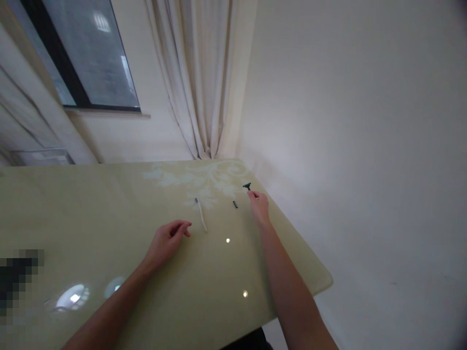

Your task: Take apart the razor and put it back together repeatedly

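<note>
My right hand [258,205] is closed on the handle of a dark razor [247,186], whose head points away from me near the table's right edge. Just left of that hand, a small dark piece [235,204] lies on the glossy table. A white toothbrush [201,215] with a dark head lies farther left, its head toward the back. My left hand [173,238] is beside the toothbrush without touching it. Its fingers are curled together, and whether anything is between them is too small to tell.
The pale green table [175,296] has a floral pattern at its back and a rounded right corner. A white wall [357,146] runs along its right side. Curtains [197,73] and a window [95,53] stand behind. A dark pixelated patch is at the left.
</note>
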